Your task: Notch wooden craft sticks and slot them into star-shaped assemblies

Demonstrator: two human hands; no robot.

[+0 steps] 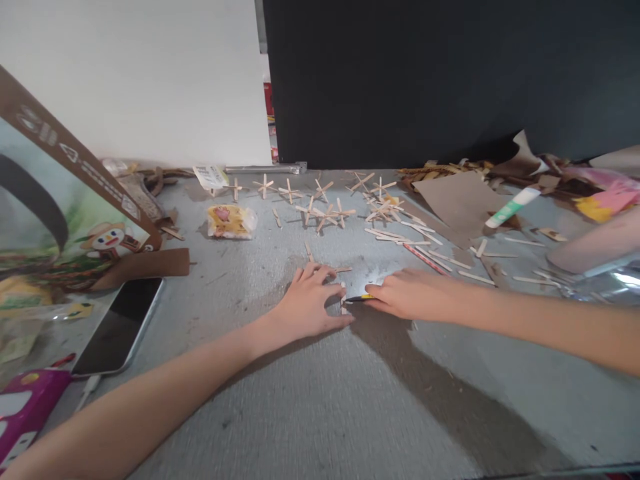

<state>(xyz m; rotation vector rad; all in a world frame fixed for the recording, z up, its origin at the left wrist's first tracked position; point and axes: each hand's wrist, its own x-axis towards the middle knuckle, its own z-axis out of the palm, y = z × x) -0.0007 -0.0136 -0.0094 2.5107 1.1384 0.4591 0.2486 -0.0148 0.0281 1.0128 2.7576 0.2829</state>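
Left forearm [165, 403] aslant, hands [307, 303] close together

I have my widest pass low in the frame: the worktop [290, 413] lies bare across the lower centre and lower right. The left forearm [175, 393] bars a low sweep towards the phone [120, 327] at left. Mid-frame, the left hand [310, 301] and right hand [395, 293] leave me only a narrow gap, with the cutter [361, 298] blade poking into it. Left of centre, I get a lane between that forearm and the wrapped packet [231, 222]. At upper centre, crossed sticks [325, 217] block a low approach; right of them, loose sticks [425, 247] and the glue stick [513, 208] clutter my way.
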